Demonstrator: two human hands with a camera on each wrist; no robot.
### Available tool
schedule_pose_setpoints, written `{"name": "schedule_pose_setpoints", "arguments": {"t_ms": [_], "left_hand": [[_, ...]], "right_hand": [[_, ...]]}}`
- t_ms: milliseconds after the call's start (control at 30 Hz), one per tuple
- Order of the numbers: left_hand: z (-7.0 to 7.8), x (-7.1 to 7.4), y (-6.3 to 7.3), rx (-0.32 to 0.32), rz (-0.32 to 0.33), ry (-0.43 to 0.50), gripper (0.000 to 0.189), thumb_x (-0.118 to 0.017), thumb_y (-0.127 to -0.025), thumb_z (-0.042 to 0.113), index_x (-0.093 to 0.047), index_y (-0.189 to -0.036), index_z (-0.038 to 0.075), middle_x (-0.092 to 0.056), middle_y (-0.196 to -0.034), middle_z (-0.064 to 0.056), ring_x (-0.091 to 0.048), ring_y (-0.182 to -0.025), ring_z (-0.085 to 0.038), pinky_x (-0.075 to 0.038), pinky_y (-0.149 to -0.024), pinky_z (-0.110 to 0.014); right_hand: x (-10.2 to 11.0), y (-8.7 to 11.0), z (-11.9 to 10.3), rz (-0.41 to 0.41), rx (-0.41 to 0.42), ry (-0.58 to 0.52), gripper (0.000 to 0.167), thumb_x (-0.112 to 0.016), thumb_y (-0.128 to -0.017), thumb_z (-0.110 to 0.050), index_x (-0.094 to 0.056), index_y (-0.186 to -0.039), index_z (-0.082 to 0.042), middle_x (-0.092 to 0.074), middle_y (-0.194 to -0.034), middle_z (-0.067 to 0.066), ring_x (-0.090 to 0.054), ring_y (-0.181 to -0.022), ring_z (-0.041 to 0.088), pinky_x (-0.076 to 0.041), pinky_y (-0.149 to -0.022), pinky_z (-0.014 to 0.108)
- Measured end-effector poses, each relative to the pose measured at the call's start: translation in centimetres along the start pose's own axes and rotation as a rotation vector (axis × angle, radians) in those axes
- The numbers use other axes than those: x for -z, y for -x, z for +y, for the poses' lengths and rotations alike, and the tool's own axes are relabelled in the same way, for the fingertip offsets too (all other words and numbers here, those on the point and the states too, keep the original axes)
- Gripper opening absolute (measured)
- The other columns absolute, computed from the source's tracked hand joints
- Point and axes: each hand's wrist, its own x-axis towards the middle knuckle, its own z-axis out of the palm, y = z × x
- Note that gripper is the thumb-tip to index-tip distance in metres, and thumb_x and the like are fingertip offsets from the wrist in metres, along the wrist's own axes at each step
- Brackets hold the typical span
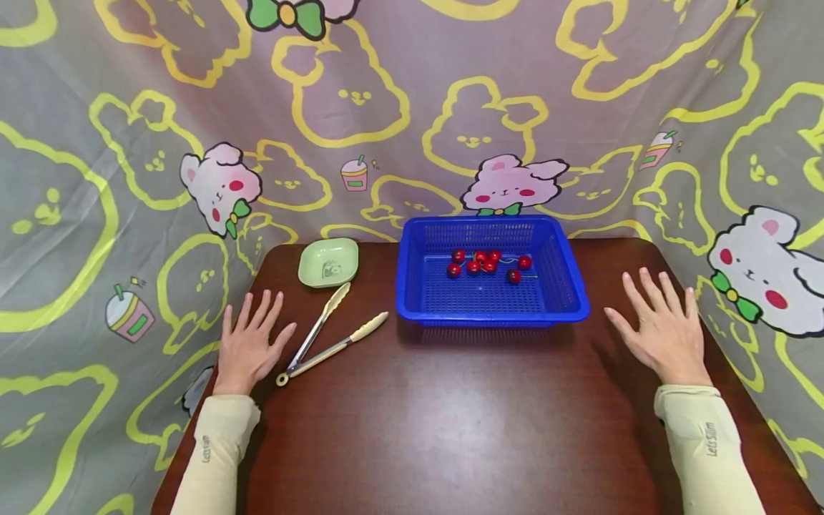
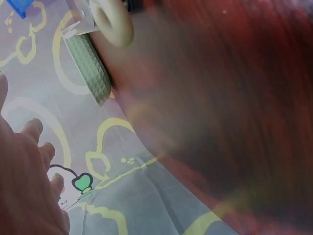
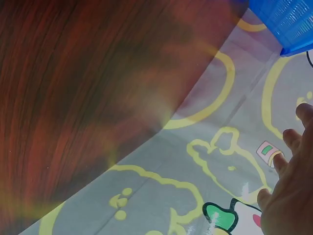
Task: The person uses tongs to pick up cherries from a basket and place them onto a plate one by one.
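My left hand [image 1: 249,349] is spread with straight fingers at the table's left side, holding nothing. Just right of it lie metal tongs [image 1: 315,341] with cream tips, their arms apart. Behind the tongs is a small light green dish [image 1: 328,263] with a printed picture and nothing in it. My right hand [image 1: 669,336], fingers also straight and spread, is at the right side and holds nothing. Between the hands, toward the back, stands a blue plastic basket [image 1: 492,318] with several dark red cherries [image 1: 474,267] on its floor, some with stems.
The dark brown wooden table [image 1: 450,429] is enclosed at the back and sides by a grey cloth [image 1: 412,86] with yellow bear outlines. In the left wrist view, the tongs' ring end [image 2: 115,24] and the green dish's side [image 2: 90,71] appear close to the left hand.
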Motion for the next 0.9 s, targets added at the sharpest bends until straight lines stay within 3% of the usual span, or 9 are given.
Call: {"name": "schedule_pose_setpoints", "arguments": {"t_ms": [200, 367, 533, 667, 767, 900], "left_hand": [[0.3, 0.1, -0.2, 0.022, -0.034, 0.009, 0.076, -0.051, -0.102, 0.057, -0.027, -0.166, 0.022, -0.031, -0.169, -0.014, -0.019, -0.159, -0.039, 0.000, -0.126, -0.060], [1.0, -0.2, -0.5, 0.039, -0.118, 0.039, 0.076, -0.043, -0.105, 0.059, -0.019, -0.167, 0.022, -0.039, -0.164, -0.018, -0.037, -0.148, -0.044, -0.020, -0.119, -0.064], [2.2, -0.5, -0.6, 0.059, -0.245, 0.073, 0.078, -0.045, -0.105, 0.060, -0.022, -0.166, 0.018, -0.049, -0.154, -0.025, -0.050, -0.134, -0.049, -0.040, -0.103, -0.067], [3.4, -0.8, -0.5, 0.070, -0.322, 0.124, 0.083, -0.051, -0.101, 0.064, -0.026, -0.166, 0.017, -0.048, -0.152, -0.029, -0.050, -0.134, -0.051, -0.044, -0.101, -0.068], [4.2, -1.1, -0.4, 0.052, -0.343, 0.149, 0.090, -0.055, -0.097, 0.069, -0.025, -0.166, 0.019, -0.047, -0.152, -0.032, -0.049, -0.137, -0.051, -0.044, -0.103, -0.068], [4.9, -1.5, -0.2, 0.006, -0.343, 0.157, 0.097, -0.062, -0.092, 0.070, -0.024, -0.166, 0.021, -0.050, -0.149, -0.032, -0.051, -0.136, -0.050, -0.046, -0.101, -0.066]], "right_hand": [[0.0, -0.6, -0.3, -0.043, -0.012, -0.020, 0.076, -0.045, -0.104, -0.058, -0.024, -0.166, -0.018, -0.019, -0.171, 0.019, 0.000, -0.161, 0.039, 0.010, -0.125, 0.062], [0.0, -1.7, -0.8, -0.089, -0.024, -0.125, 0.076, -0.037, -0.107, -0.058, -0.017, -0.167, -0.017, -0.015, -0.172, 0.019, -0.001, -0.161, 0.040, 0.008, -0.125, 0.062], [0.2, -3.4, -2.0, -0.158, -0.044, -0.313, 0.072, -0.035, -0.110, -0.053, -0.012, -0.168, -0.016, -0.016, -0.172, 0.021, -0.012, -0.157, 0.050, -0.012, -0.118, 0.073], [0.3, -4.8, -3.2, -0.208, -0.072, -0.440, 0.071, -0.033, -0.111, -0.050, -0.008, -0.168, -0.014, -0.022, -0.167, 0.029, -0.031, -0.146, 0.056, -0.026, -0.106, 0.076], [0.1, -5.9, -4.0, -0.222, -0.080, -0.493, 0.072, -0.031, -0.112, -0.048, -0.008, -0.167, -0.008, -0.029, -0.159, 0.035, -0.044, -0.136, 0.056, -0.031, -0.107, 0.071], [-0.4, -7.2, -4.8, -0.213, -0.092, -0.496, 0.073, -0.029, -0.112, -0.048, -0.013, -0.164, 0.000, -0.034, -0.152, 0.038, -0.042, -0.134, 0.057, -0.031, -0.109, 0.069]]}}
